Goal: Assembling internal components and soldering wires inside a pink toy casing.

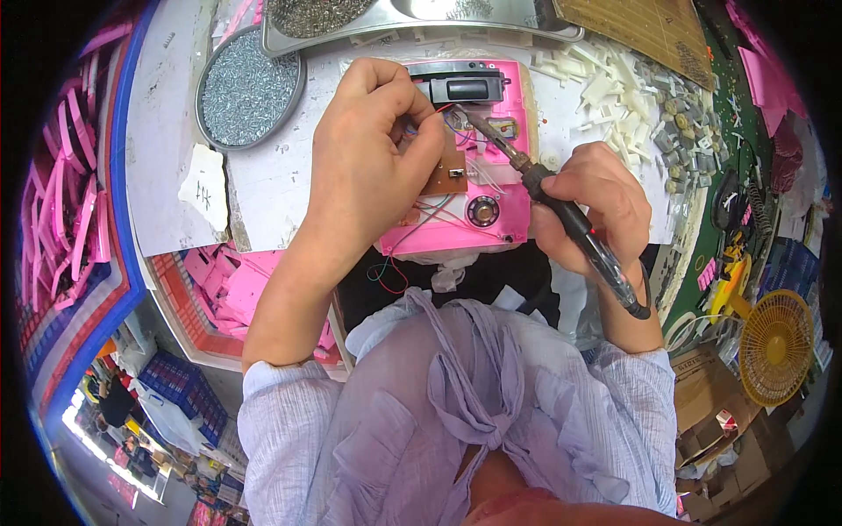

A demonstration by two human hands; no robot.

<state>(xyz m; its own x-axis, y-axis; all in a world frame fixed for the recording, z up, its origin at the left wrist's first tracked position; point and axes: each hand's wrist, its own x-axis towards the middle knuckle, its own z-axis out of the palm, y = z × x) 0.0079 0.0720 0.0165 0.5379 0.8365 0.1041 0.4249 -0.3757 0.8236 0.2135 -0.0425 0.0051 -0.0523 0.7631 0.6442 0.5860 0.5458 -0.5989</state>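
Ahead of me lies a pink plastic housing (pixel 517 223), its inner side up. It carries a brown circuit board (pixel 447 180), a round speaker (pixel 482 210), loose thin wires and, along the far edge, a black plastic part (pixel 465 90). My left hand (pixel 368 145) is above the housing's left side, thumb and forefinger pinched on a thin red wire (pixel 446 107). In my right hand (pixel 605 202) is a soldering iron (pixel 574 219) with a black handle. Its tip points up and left, close to the wire and the black part. The left fingers partly hide the board.
A round tray of small metal pieces (pixel 250 88) stands at far left, beside a metal tray (pixel 421 33). White plastic parts (pixel 605 88) and small motors (pixel 680 131) are heaped at right. Pink parts fill a crate (pixel 232 289) at lower left. A yellow fan (pixel 776 346) stands lower right.
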